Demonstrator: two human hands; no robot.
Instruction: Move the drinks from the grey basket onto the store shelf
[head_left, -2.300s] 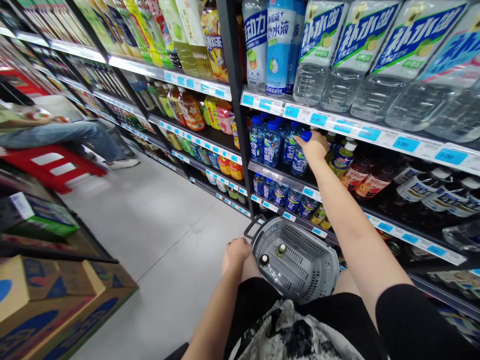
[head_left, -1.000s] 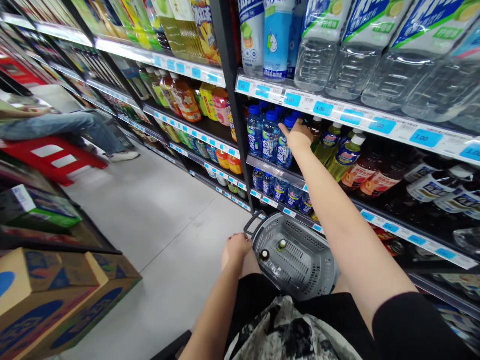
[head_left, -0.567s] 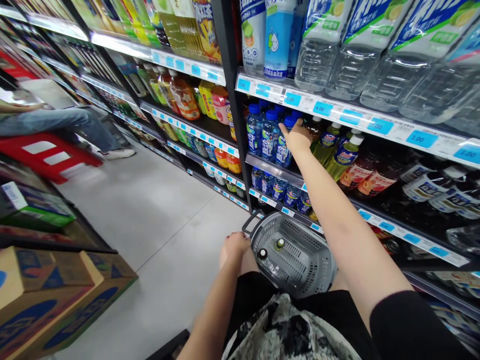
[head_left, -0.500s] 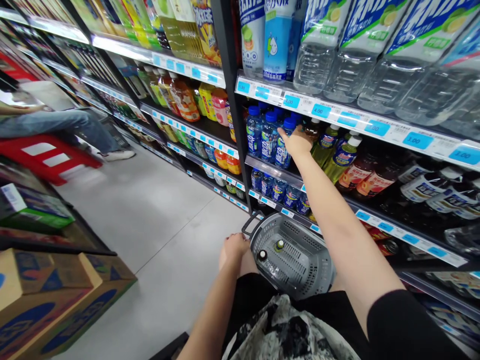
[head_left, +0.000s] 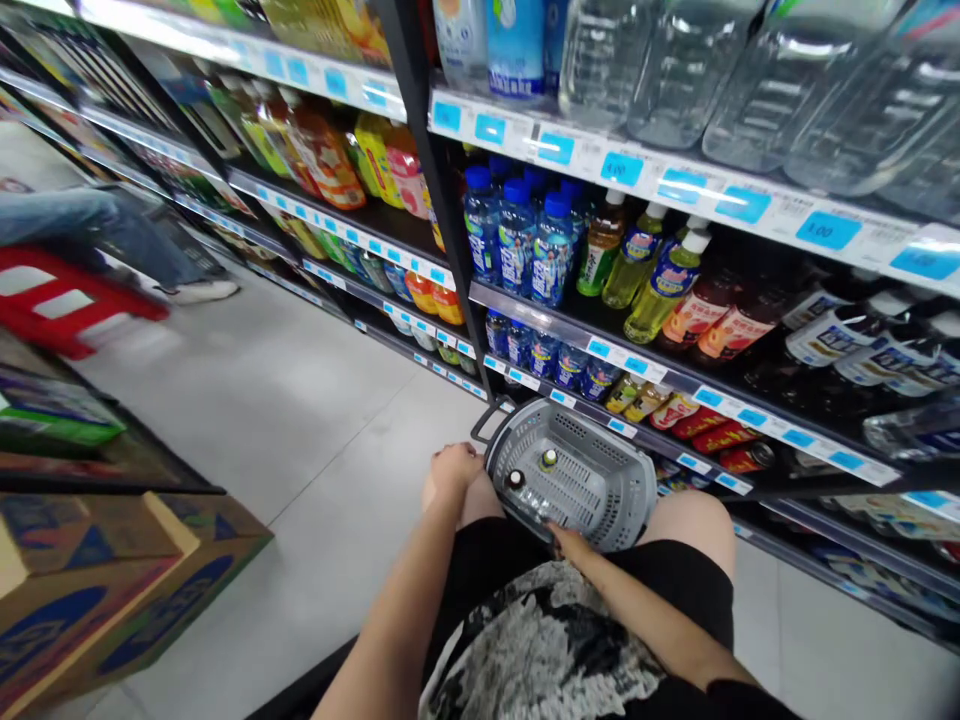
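A grey plastic shopping basket stands between my knees, in front of the shelves. Inside it, a bottle with a white cap lies at the left, near a second bottle with a pale cap. My left hand rests at my left knee beside the basket, its fingers curled down; what is under them is hidden. At the basket's near rim, my right hand has its fingers closed over the edge, partly blurred. The black basket handle sticks out at the far left corner.
Blue-capped bottles stand on the shelf ahead, beside yellow drink bottles. Large clear bottles fill the shelf above. Cardboard boxes stand at the lower left. A person in jeans sits farther left near a red stool.
My right hand has come back from the blue-capped bottles on the shelf, down to the near rim of the basket. The view has tilted downward. My left hand stays at the knee.
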